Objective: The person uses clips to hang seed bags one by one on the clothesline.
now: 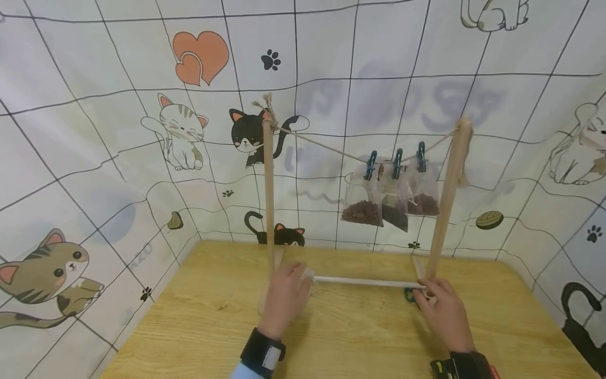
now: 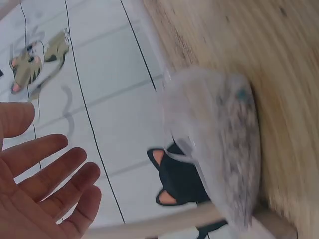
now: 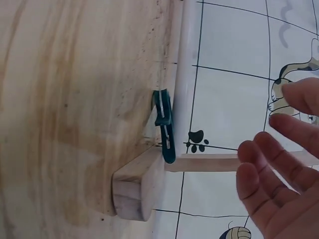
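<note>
My left hand [image 1: 286, 297] is by the foot of the left wooden post, its fingers spread loosely in the left wrist view. Close to it a clear plastic bag [image 2: 234, 144] with pale, grainy contents stands on the table; in the head view the hand mostly hides it. My right hand [image 1: 445, 310] is at the base of the right post, over a dark green clothespin [image 3: 164, 124] that lies beside the white crossbar [image 1: 369, 282]. In the right wrist view, the fingers [image 3: 249, 181] are relaxed, with nothing between them.
A twine line [image 1: 326, 147] sags between the left post [image 1: 269, 195] and the right post [image 1: 447, 210]. From it hang three clear bags, one with reddish contents [image 1: 362, 211], each held by a green clothespin [image 1: 371, 166]. Behind the wooden table [image 1: 199, 316] is a cat-print sheet [image 1: 113, 63].
</note>
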Motion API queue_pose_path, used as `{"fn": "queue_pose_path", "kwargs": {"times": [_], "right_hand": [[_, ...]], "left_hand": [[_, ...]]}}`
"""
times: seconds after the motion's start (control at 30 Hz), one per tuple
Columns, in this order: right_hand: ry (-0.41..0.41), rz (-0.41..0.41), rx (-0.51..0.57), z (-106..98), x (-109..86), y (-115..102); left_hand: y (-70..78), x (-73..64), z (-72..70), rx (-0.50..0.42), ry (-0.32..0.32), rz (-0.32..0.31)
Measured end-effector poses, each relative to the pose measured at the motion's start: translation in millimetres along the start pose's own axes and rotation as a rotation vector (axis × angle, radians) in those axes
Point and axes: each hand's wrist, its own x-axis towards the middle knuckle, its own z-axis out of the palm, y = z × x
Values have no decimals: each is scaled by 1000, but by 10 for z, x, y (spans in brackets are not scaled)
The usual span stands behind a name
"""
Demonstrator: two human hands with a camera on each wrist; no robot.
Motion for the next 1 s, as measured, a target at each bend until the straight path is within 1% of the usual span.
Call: {"fn": "queue_pose_path", "kwargs": {"times": [0.03, 0.13, 0.3, 0.43, 0.53, 0.6, 0.73, 0.8, 0.93, 1.0], "right_hand": [[-24, 8, -8, 2, 2, 21], [-99, 36, -38, 7, 7, 79], [-248, 130, -69, 19, 20, 149], [-328, 168, -91, 42, 24, 201], [-362, 175, -110, 60, 28, 231], [-372, 174, -115, 65, 36, 242], [-387, 161, -122, 67, 52, 250], [-395, 152, -134, 69, 62, 256], [-413, 149, -161, 83, 74, 277], [-408, 141, -170, 86, 72, 289]], "left_hand": [[30, -4, 14, -9, -17, 2], [123, -23, 75, 5, -62, 19], [295, -65, 203, 32, -77, 87], [446, -88, 301, 49, -106, 148], [555, -92, 371, 53, -133, 200], [621, -93, 410, 47, -149, 222], [724, -87, 466, 30, -165, 234], [759, -81, 477, 26, -159, 240], [801, -75, 485, 20, -148, 266], [811, -77, 488, 19, -152, 273]]}}
